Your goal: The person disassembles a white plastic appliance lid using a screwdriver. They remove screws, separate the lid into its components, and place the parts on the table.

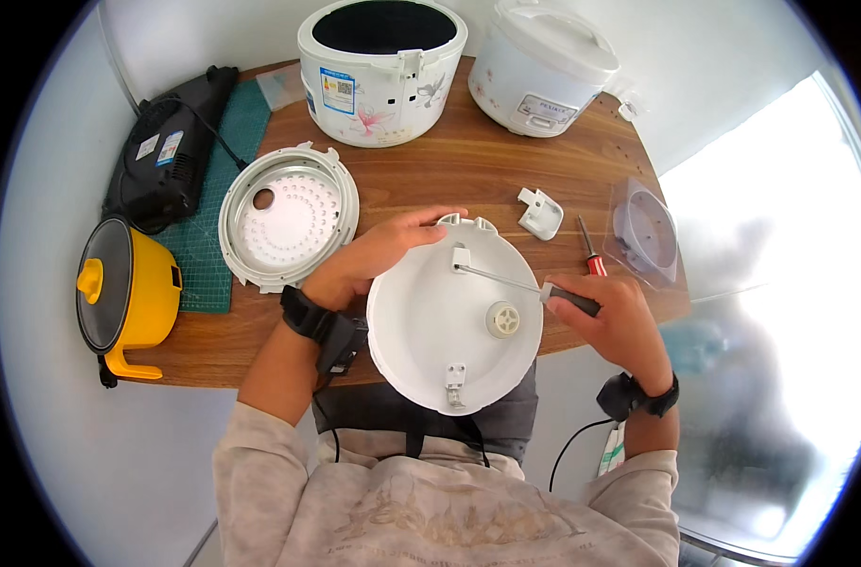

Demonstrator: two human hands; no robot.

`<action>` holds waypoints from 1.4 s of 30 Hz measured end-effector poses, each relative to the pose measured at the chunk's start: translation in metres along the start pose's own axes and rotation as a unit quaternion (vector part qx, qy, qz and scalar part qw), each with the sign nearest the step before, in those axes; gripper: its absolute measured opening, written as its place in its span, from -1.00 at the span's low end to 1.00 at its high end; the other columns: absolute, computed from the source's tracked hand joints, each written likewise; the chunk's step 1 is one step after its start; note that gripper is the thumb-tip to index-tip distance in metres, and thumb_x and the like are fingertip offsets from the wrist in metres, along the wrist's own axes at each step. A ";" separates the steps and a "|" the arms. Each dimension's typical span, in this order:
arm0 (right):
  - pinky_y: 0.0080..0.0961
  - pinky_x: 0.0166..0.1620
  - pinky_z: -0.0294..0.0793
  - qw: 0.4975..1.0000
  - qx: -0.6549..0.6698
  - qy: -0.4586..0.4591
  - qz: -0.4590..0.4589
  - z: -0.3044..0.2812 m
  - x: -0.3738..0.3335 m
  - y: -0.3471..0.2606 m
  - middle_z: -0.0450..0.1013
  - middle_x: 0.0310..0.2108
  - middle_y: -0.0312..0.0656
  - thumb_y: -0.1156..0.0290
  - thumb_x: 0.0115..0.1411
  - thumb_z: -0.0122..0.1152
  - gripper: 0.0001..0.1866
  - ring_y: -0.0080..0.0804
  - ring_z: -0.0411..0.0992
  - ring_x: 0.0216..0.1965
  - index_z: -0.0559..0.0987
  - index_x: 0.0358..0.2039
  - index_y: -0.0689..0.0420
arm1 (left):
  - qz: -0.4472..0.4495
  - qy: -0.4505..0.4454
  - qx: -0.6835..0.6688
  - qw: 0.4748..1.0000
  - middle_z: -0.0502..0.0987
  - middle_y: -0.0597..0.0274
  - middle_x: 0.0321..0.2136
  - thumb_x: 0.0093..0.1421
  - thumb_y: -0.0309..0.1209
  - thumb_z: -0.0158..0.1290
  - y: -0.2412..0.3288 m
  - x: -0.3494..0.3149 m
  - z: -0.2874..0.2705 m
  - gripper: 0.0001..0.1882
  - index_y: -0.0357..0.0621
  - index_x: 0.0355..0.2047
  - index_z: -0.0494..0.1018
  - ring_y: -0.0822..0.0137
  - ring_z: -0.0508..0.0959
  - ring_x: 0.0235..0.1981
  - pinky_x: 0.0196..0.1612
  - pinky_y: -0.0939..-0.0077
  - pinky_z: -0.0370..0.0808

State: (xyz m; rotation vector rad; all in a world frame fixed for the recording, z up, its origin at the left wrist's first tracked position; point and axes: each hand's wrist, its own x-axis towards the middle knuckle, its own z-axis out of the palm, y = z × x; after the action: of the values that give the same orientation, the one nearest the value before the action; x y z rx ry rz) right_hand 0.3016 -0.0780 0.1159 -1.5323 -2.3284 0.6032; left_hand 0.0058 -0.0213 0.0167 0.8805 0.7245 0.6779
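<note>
A round white rice cooker lid shell (412, 312) rests at the table's front edge, partly over my lap, its hollow inside facing up. My left hand (393, 248) grips its upper left rim, fingers near the hinge lugs. In my right hand (605, 317) is a screwdriver (501, 280) with a grey and black handle. Its tip meets a small white bracket (461, 257) inside the shell near the hinge side. A cream round valve piece (502, 319) sits right of the shell's middle, and a metal latch plate (456, 376) lies near its lower edge.
Left of the shell lies a perforated inner lid (289, 213). A yellow pot (147, 283), a green mat (204, 269) and a black appliance (166, 151) are further left. Two rice cookers, one lidless (383, 85), one closed (539, 66), stand behind. A white latch part (541, 214), red-handled screwdriver (593, 255) and clear plastic tray (646, 231) lie right.
</note>
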 end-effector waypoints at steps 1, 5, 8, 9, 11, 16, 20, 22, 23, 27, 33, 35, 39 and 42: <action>-0.28 -0.30 0.49 1.000 -0.013 -0.007 -0.013 -0.001 0.003 0.002 0.59 -0.44 -0.02 0.26 0.17 0.39 -0.70 -0.06 0.54 -0.43 0.70 -0.15 0.16 | -0.004 0.001 -0.004 1.000 0.42 0.17 0.23 0.46 -0.37 -0.12 0.000 0.000 0.000 -0.51 -0.15 0.37 0.25 0.36 0.50 0.15 0.16 0.47 0.48; -0.22 -0.29 0.48 0.995 -0.088 -0.010 -0.040 -0.010 0.008 -0.004 0.58 -0.40 -0.09 0.21 0.17 0.38 -0.69 -0.06 0.53 -0.39 0.70 -0.11 0.05 | 0.006 0.014 0.002 1.000 0.43 0.17 0.21 0.47 -0.35 -0.14 -0.003 0.001 0.000 -0.51 -0.15 0.36 0.25 0.36 0.51 0.14 0.15 0.46 0.49; -0.20 -0.29 0.47 0.991 -0.124 -0.012 -0.051 -0.012 0.015 -0.005 0.57 -0.34 -0.14 0.21 0.16 0.38 -0.69 -0.06 0.52 -0.37 0.69 -0.08 -0.02 | 0.013 0.027 0.003 1.000 0.48 0.12 0.12 0.46 -0.34 -0.13 0.002 -0.003 0.007 -0.51 -0.17 0.36 0.24 0.36 0.54 0.05 0.07 0.43 0.53; -0.19 -0.29 0.47 0.990 -0.130 -0.026 -0.044 -0.015 0.019 -0.005 0.57 -0.32 -0.15 0.22 0.16 0.37 -0.69 -0.06 0.52 -0.37 0.69 -0.07 -0.03 | 0.015 0.020 0.000 1.000 0.47 0.14 0.15 0.46 -0.35 -0.12 0.000 -0.002 0.004 -0.51 -0.17 0.36 0.24 0.36 0.53 0.08 0.10 0.44 0.51; -0.19 -0.29 0.48 0.988 -0.143 -0.031 -0.052 -0.018 0.023 -0.008 0.56 -0.31 -0.16 0.25 0.15 0.38 -0.69 -0.06 0.52 -0.37 0.69 -0.07 -0.05 | 0.020 0.004 -0.006 1.000 0.44 0.16 0.21 0.46 -0.35 -0.12 -0.004 0.000 0.000 -0.51 -0.18 0.36 0.25 0.37 0.51 0.13 0.16 0.46 0.48; -0.19 -0.30 0.49 0.971 -0.199 -0.005 -0.130 -0.024 0.032 -0.014 0.54 -0.34 -0.18 0.35 0.08 0.42 -0.69 -0.08 0.53 -0.36 0.69 -0.11 -0.07 | 0.026 0.006 0.004 1.000 0.48 0.15 0.14 0.46 -0.35 -0.12 -0.003 0.000 0.001 -0.51 -0.18 0.36 0.25 0.38 0.54 0.06 0.10 0.45 0.51; -0.30 -0.24 0.36 0.946 -0.232 0.010 -0.227 -0.029 0.048 0.001 0.47 -0.37 -0.27 0.45 0.04 0.42 -0.66 -0.24 0.44 -0.33 0.69 -0.12 -0.09 | 0.008 -0.003 0.021 1.000 0.51 0.15 0.10 0.46 -0.35 -0.12 -0.006 -0.001 0.009 -0.51 -0.19 0.36 0.25 0.40 0.55 0.02 0.06 0.45 0.53; -0.34 -0.22 0.32 0.925 -0.271 0.013 -0.267 -0.034 0.053 0.000 0.46 -0.35 -0.32 0.47 0.02 0.42 -0.64 -0.32 0.40 -0.32 0.69 -0.13 -0.14 | 0.009 -0.022 0.027 0.999 0.51 0.15 0.10 0.46 -0.35 -0.12 -0.003 -0.002 0.009 -0.51 -0.19 0.36 0.25 0.41 0.55 0.01 0.05 0.47 0.53; -0.35 -0.21 0.30 0.917 -0.283 0.023 -0.281 -0.034 0.055 -0.001 0.46 -0.35 -0.34 0.47 0.00 0.42 -0.62 -0.33 0.38 -0.32 0.70 -0.13 -0.17 | 0.010 -0.031 0.030 0.999 0.51 0.15 0.10 0.46 -0.35 -0.12 -0.002 -0.003 0.009 -0.51 -0.19 0.36 0.25 0.42 0.55 0.01 0.05 0.47 0.53; -0.36 -0.17 0.26 0.877 -0.342 0.063 -0.331 -0.035 0.059 -0.008 0.44 -0.33 -0.38 0.51 -0.06 0.40 -0.55 -0.36 0.33 -0.30 0.69 -0.12 -0.24 | 0.014 -0.031 0.045 0.998 0.52 0.14 0.09 0.46 -0.35 -0.12 -0.002 -0.003 0.010 -0.50 -0.18 0.36 0.24 0.42 0.56 0.00 0.04 0.49 0.53; -0.35 -0.13 0.28 0.852 -0.380 0.060 -0.355 -0.039 0.062 -0.028 0.43 -0.33 -0.38 0.51 -0.04 0.35 -0.55 -0.35 0.33 -0.28 0.67 -0.10 -0.20 | 0.007 -0.010 0.025 1.000 0.51 0.13 0.10 0.45 -0.36 -0.11 -0.001 -0.005 0.017 -0.50 -0.19 0.36 0.25 0.41 0.57 0.00 0.04 0.49 0.53; -0.35 -0.13 0.31 0.862 -0.384 0.021 -0.330 -0.041 0.062 -0.030 0.45 -0.32 -0.35 0.45 0.01 0.35 -0.62 -0.33 0.37 -0.27 0.66 -0.11 -0.16 | 0.008 -0.005 0.017 1.000 0.51 0.13 0.11 0.45 -0.38 -0.11 -0.001 -0.006 0.016 -0.50 -0.20 0.36 0.25 0.41 0.56 0.00 0.05 0.49 0.53; -0.31 -0.23 0.42 0.916 -0.314 -0.032 -0.246 -0.041 0.047 -0.018 0.50 -0.32 -0.25 0.36 0.11 0.35 -0.72 -0.20 0.50 -0.29 0.63 -0.12 -0.07 | 0.017 0.044 -0.004 0.999 0.49 0.16 0.16 0.44 -0.40 -0.11 0.007 -0.010 0.019 -0.52 -0.21 0.34 0.29 0.40 0.55 0.06 0.10 0.52 0.50; -0.21 -0.32 0.45 0.952 -0.246 -0.052 -0.177 -0.031 0.035 -0.006 0.51 -0.33 -0.15 0.36 0.13 0.35 -0.70 -0.08 0.51 -0.36 0.61 -0.09 0.01 | 0.050 0.064 0.002 0.997 0.47 0.16 0.19 0.44 -0.40 -0.11 0.011 -0.011 0.017 -0.53 -0.20 0.33 0.30 0.37 0.54 0.09 0.12 0.51 0.50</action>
State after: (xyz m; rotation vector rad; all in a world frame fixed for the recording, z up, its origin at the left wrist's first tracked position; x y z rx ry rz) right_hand 0.2973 -0.0423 0.1465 -1.2169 -2.8938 0.0083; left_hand 0.0104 -0.0321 0.0361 0.8872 0.7994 0.8279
